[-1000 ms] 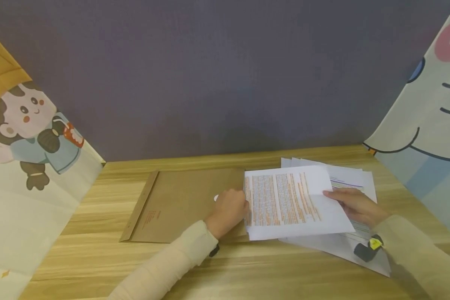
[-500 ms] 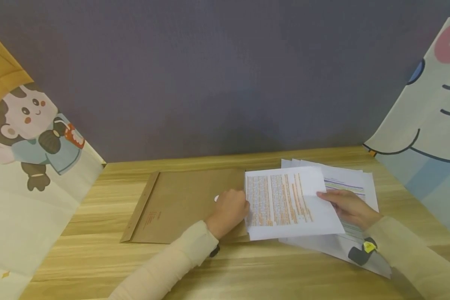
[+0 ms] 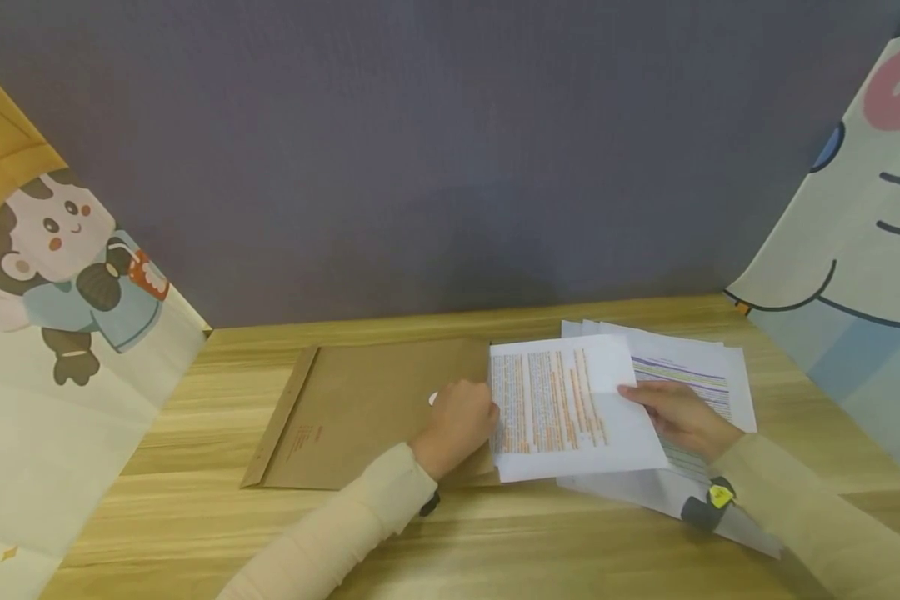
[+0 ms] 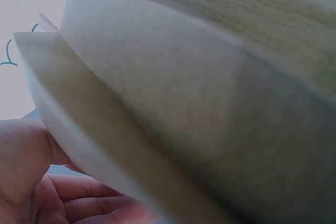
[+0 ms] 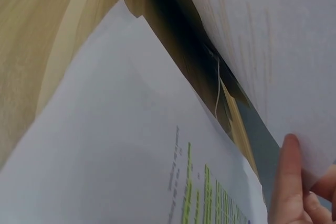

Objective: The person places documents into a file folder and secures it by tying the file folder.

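A brown kraft paper envelope lies flat left of centre, its mouth facing right. My left hand grips the edge of that mouth. In the left wrist view the mouth gapes, with the left hand at the near layer of the envelope. My right hand pinches the right edge of a sheet of paper marked in orange; its left end is hidden inside the envelope. From the right wrist, the fingers of the right hand press beneath the sheet.
Under and right of the sheet, several loose papers with purple and yellow-green marks lie fanned on the wooden table. A dark grey panel stands behind. Cartoon-printed curtains border both sides.
My right hand has moved left with the orange-marked sheet, and more of the sheet is inside the envelope. The left hand has stayed in place.
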Motion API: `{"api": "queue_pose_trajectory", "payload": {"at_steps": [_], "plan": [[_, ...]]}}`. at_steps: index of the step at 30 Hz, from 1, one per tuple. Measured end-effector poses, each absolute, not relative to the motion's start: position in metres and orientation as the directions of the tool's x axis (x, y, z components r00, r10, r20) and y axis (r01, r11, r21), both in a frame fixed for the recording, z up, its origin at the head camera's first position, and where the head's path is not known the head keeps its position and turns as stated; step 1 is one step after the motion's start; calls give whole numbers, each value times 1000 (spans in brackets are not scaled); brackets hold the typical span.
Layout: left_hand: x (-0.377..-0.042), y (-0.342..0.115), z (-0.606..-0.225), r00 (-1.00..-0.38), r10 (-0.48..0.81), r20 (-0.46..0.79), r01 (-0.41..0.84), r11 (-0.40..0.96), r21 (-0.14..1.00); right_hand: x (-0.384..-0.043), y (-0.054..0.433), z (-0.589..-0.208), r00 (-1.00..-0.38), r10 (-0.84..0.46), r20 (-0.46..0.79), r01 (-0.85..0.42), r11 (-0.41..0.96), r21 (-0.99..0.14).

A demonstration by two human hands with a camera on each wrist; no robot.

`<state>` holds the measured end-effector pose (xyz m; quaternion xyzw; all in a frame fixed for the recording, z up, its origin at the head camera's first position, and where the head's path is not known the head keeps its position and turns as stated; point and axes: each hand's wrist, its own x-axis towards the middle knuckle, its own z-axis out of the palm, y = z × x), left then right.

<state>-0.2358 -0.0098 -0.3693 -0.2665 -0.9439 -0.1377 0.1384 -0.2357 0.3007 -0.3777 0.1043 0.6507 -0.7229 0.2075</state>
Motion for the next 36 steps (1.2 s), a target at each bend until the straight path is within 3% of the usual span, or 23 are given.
{"api": "queue_pose_trajectory", "payload": {"at_steps": [11,21,29,36], "plan": [[-236,-9,-371,-832,464,306,527,832,174,-237,286,-381,-893,-163,-419,426,-10,-905],[-238,-6,-371,-846,451,286,510,840,184,-241,272,-381,-904,-218,-367,387,-57,-920],[-237,-6,-369,-850,451,271,507,841,188,-245,259,-382,-910,-196,-365,381,-54,-923],[-236,-6,-365,-865,436,246,487,847,212,-245,248,-384,-919,-199,-340,369,-130,-920]]}}
